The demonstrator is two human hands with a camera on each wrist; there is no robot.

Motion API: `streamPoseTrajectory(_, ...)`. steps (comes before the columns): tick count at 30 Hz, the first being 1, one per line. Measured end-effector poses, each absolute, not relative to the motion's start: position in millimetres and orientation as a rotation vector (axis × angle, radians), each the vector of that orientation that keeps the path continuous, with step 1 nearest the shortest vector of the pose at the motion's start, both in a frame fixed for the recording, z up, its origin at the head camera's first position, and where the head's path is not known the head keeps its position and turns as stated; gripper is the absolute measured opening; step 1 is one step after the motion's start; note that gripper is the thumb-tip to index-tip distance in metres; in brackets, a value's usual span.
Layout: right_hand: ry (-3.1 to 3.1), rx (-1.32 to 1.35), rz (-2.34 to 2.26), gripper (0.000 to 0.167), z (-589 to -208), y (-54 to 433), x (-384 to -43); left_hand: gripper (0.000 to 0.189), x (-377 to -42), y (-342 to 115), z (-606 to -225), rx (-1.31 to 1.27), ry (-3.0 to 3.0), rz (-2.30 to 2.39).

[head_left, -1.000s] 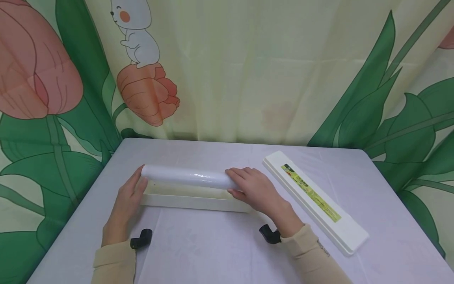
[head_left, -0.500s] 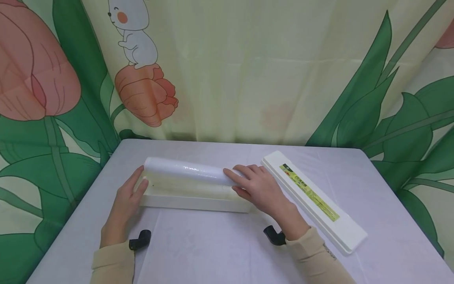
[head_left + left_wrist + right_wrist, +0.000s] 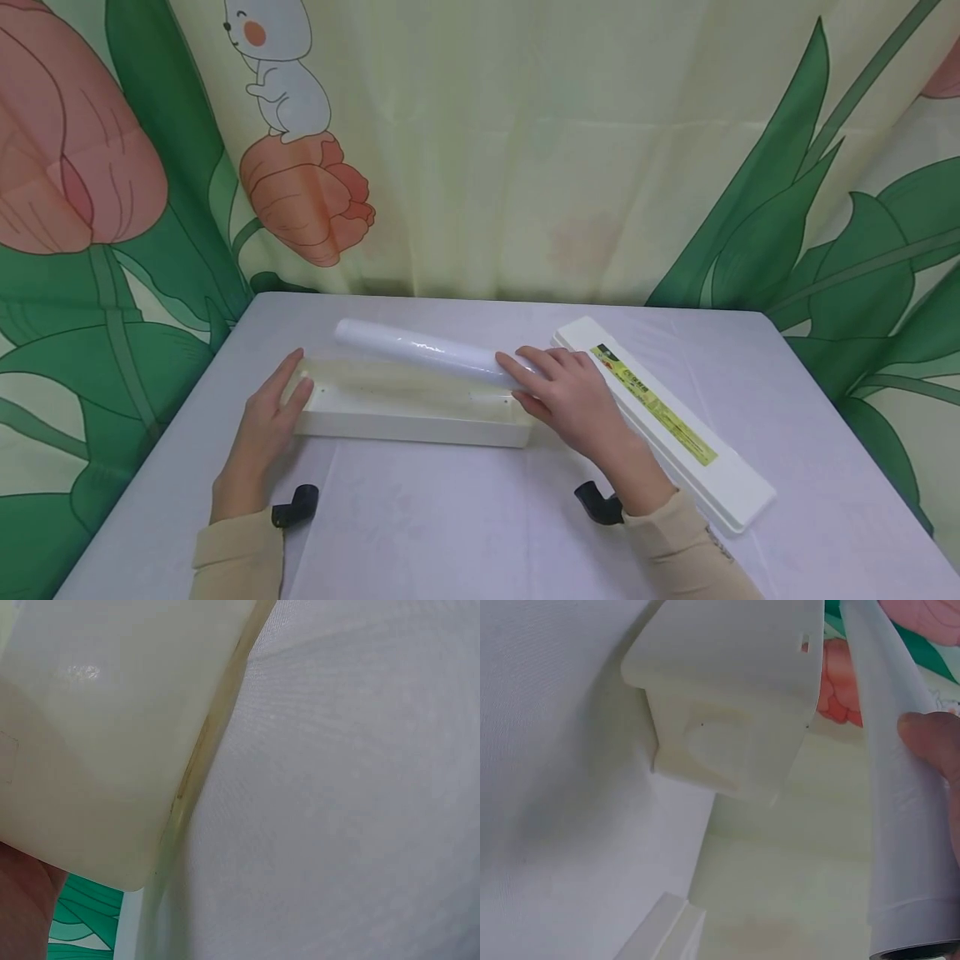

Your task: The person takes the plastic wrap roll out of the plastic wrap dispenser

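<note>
My right hand (image 3: pixel 573 400) grips the right end of a glossy white roll of cling film (image 3: pixel 420 346), thumb and fingers round it. The roll is tilted, its left end higher and free above the back of a long white open box (image 3: pixel 412 431). In the right wrist view, the roll (image 3: pixel 907 810) shows a dark hollow core end beside the box's end wall (image 3: pixel 712 742). At the box's left end rests my left hand (image 3: pixel 266 425), fingers extended and thumb apart. The left wrist view shows little of this hand (image 3: pixel 26 907), next to the box wall (image 3: pixel 112 735).
A long white lid (image 3: pixel 665 400) with a yellow-green label lies slantwise at the right, close to my right forearm. White cloth (image 3: pixel 420 517) covers the table. Behind it hangs a curtain (image 3: pixel 487 167) with printed tulips and a small animal.
The roll has come up out of the box and shifted right with my right hand, exposing the box's inside. Its left end has left my left hand, which stays at the box.
</note>
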State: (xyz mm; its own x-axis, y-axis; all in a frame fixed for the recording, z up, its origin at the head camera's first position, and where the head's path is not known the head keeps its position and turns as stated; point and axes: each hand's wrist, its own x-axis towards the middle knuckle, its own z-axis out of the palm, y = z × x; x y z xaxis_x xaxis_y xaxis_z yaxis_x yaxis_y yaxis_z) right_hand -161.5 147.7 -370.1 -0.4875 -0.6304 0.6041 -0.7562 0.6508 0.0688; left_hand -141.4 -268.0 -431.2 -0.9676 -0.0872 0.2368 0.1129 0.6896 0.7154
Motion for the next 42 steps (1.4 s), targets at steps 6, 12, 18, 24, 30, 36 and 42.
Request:
streamPoseTrajectory(6,-2.219,1.061,0.278,0.057,-376,158,-163,0.063,-142,-269,-431,-0.020,-2.653,-1.148)
streamPoseTrajectory(12,-2.236,1.039,0.296,0.058,-382,165,-162,0.063,-142,-269,-433,-0.031,-2.647,-1.136)
streamPoseTrajectory(18,-2.274,0.993,0.314,0.062,-386,175,-158,0.063,-143,-270,-435,-0.045,-2.635,-1.126)
streamPoseTrajectory(24,-2.295,0.927,0.326,0.064,-390,186,-154,0.064,-143,-270,-437,-0.071,-2.615,-1.128)
streamPoseTrajectory(30,-2.298,0.881,0.336,0.064,-390,193,-152,0.064,-143,-272,-439,-0.068,-2.606,-1.127)
streamPoseTrajectory(36,-2.291,0.808,0.344,0.061,-390,203,-150,0.064,-143,-273,-440,-0.080,-2.588,-1.114)
streamPoseTrajectory(42,-2.289,0.755,0.356,0.059,-393,215,-145,0.066,-144,-272,-439,-0.083,-2.592,-1.118)
